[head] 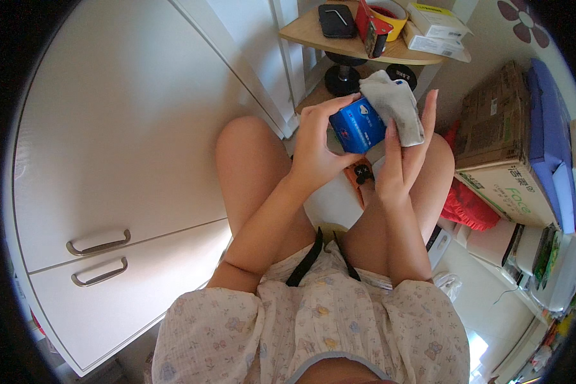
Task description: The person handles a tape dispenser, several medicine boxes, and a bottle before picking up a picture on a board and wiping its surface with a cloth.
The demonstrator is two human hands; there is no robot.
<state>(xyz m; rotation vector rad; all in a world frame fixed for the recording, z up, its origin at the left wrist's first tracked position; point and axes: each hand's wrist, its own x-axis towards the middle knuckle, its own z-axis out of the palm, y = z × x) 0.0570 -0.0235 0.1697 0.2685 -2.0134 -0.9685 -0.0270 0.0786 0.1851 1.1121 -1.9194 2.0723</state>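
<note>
My left hand [314, 139] grips a small blue box [358, 126] between thumb and fingers, above my parted knees. The box is tilted and bears white print and a small picture. Beside it, my right hand [403, 153] holds a folded greyish-white cloth [397, 108] between its fingers, the index finger pointing up past the cloth's right edge. The cloth touches or overlaps the upper right side of the box; which of the two I cannot tell.
A wooden corner shelf [302, 32] ahead holds a black case [337, 21], a red tape dispenser [370, 29] and white boxes [434, 29]. Dumbbells [342, 79] lie below. At right stand a cardboard carton [494, 120] and a red cloth [468, 206]; at left, a white cabinet [125, 144].
</note>
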